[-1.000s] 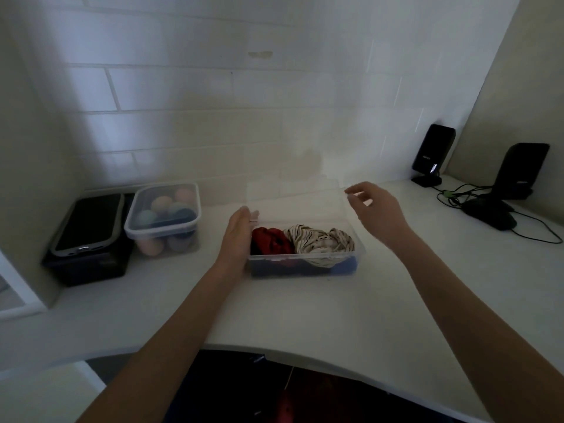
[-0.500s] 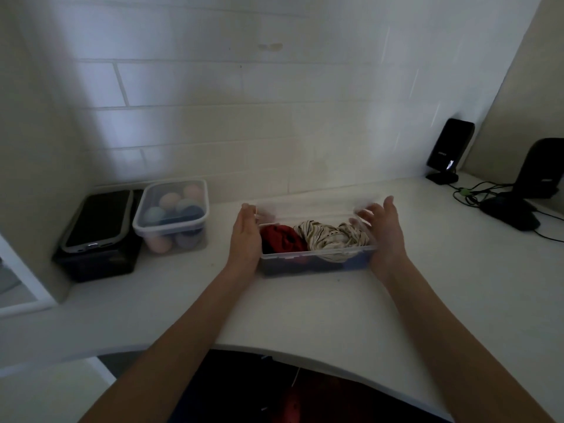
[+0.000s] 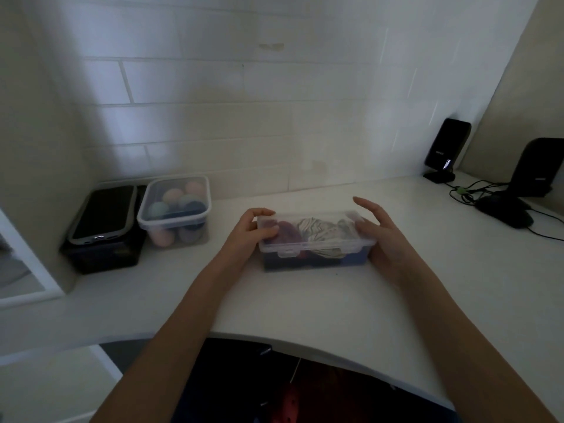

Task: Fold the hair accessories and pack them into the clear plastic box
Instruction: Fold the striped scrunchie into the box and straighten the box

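Note:
The clear plastic box (image 3: pixel 316 250) sits on the white counter, mid-view, with its clear lid lying down on top. Inside, through the plastic, show a red hair accessory (image 3: pixel 287 230) at the left, a cream striped one (image 3: pixel 323 228) at the right and something dark blue along the bottom. My left hand (image 3: pixel 253 230) grips the box's left end, thumb on the lid. My right hand (image 3: pixel 378 233) is against the right end, thumb on the lid's corner, fingers spread above it.
A lidded clear tub of coloured balls (image 3: pixel 175 209) and a black case (image 3: pixel 103 227) stand at the back left. Two black speakers (image 3: pixel 447 149) with cables and a dark mouse (image 3: pixel 503 210) are at the right. The counter's curved front edge (image 3: pixel 305 340) runs below.
The box's lid, upright behind the box earlier, has come down onto it. My right hand moved in from the upper right to the box's right end; the left stayed at the left end.

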